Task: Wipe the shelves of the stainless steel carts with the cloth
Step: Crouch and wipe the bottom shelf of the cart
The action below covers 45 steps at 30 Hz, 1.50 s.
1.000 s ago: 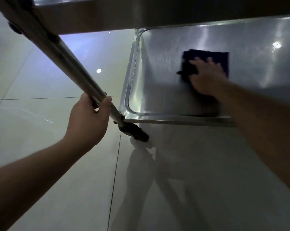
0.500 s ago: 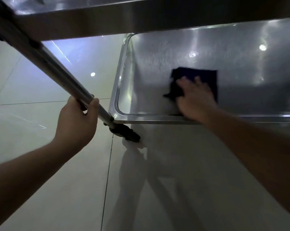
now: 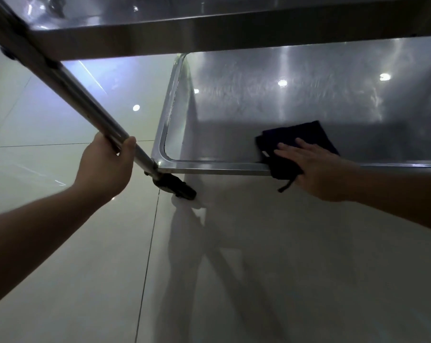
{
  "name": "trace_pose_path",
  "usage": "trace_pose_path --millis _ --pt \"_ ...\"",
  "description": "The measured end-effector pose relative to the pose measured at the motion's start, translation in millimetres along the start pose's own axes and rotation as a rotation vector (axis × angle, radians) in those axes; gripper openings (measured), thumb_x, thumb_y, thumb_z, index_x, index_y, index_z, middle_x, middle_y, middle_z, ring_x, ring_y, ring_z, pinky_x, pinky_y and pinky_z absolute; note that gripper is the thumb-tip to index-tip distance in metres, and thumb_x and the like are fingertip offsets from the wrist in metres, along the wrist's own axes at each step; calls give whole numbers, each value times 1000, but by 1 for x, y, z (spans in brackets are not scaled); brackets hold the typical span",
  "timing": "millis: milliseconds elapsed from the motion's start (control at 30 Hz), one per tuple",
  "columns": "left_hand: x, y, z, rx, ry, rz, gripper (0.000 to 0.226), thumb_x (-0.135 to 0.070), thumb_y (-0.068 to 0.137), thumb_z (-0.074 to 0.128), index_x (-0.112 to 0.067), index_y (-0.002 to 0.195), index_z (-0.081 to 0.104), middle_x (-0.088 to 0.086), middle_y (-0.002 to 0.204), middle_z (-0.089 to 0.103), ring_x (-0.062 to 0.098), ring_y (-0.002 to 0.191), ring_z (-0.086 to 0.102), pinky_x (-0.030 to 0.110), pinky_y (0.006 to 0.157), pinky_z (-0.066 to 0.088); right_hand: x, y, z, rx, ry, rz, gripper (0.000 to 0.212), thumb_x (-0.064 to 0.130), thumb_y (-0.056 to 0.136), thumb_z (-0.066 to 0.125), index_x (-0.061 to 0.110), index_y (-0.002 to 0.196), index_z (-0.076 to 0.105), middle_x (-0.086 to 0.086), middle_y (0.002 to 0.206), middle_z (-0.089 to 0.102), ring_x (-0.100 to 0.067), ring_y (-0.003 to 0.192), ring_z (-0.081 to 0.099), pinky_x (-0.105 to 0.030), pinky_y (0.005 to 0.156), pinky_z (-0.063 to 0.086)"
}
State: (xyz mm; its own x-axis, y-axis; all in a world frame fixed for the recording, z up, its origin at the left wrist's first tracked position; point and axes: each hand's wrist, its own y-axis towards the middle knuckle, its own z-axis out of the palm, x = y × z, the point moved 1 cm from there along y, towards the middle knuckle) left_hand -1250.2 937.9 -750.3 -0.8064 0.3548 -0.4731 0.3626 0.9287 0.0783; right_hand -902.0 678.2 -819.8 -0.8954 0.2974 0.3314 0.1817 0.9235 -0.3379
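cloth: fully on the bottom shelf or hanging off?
Hanging off. The dark cloth drapes over the lower shelf's front rim, under the right hand.

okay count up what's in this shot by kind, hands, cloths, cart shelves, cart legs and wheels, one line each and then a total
Hands: 2, left hand and right hand
Cloths: 1, dark cloth
Cart shelves: 2, lower shelf and upper shelf
Cart legs: 1
Wheels: 1
Total: 7

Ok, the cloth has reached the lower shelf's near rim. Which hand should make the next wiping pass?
Right. The right hand already lies flat on the dark cloth, which drapes over the lower shelf's near rim. The left hand is wrapped around the cart's leg tube, probably steadying the cart.
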Motion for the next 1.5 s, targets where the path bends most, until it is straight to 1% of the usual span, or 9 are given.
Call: trace_pose_path --millis 200,333,500,633,767,933,1067,1267,1500 --pt "-10 -4 -6 57 29 -137 53 -55 103 48 -11 131 58 -2 101 60 14 77 55 35 71 43 -88 -59 -5 -25 -19 166 75 31 92 46 57 146 2 19 166 9 -6 149 -2 -37 125 7" --pt "-14 -28 9 401 -76 -485 59 -57 99 58 -4 124 63 13 107 66 28 97 67 40 80 61 -99 -61 1 -72 -47 174 75 32 95 49 53 153 6 22 163 8 -8 151 0 -41 127 10" --pt "-61 -64 48 726 59 -191 18 -40 96 63 -25 95 73 5 97 75 23 89 73 37 73 64 -99 -60 5 -79 -54 159 74 37 98 47 46 160 7 29 158 -4 -6 151 -7 -40 127 5" --pt "-118 -76 85 670 243 264 19 -45 98 51 -32 103 64 -8 90 70 13 78 69 30 65 56 -95 -63 5 -101 -24 156 70 42 101 43 48 159 4 30 160 -4 -3 150 -10 -40 127 2" --pt "-172 -66 134 465 168 518 35 -37 104 49 -21 133 60 6 126 62 28 114 60 46 100 50 -85 -64 5 -135 -13 167 69 55 94 30 44 160 10 24 167 4 -15 157 -4 -44 127 2" --pt "-214 -57 189 340 210 467 56 -37 110 41 -11 160 36 14 165 34 31 152 31 40 124 25 -77 -57 5 -159 9 189 73 64 88 20 48 159 7 19 169 4 -22 157 -5 -50 124 0" --pt "-222 -51 217 308 249 382 60 -43 111 31 -15 164 27 8 173 17 29 159 15 41 129 11 -76 -54 9 -175 -8 184 66 62 95 24 53 157 2 19 169 1 -23 157 -8 -52 123 -4" --pt "-221 -53 224 284 242 348 59 -44 110 32 -20 164 28 3 173 21 24 159 15 42 129 12 -105 -75 -1 -166 26 159 66 52 96 31 47 159 8 23 168 1 -15 157 -9 -48 125 -10" --pt "-228 -59 220 257 245 347 57 -38 110 39 -17 162 34 6 171 26 26 158 19 43 128 16 -253 -149 -31 -312 72 692 67 38 99 44 34 161 20 1 171 13 -35 156 10 -52 125 9"
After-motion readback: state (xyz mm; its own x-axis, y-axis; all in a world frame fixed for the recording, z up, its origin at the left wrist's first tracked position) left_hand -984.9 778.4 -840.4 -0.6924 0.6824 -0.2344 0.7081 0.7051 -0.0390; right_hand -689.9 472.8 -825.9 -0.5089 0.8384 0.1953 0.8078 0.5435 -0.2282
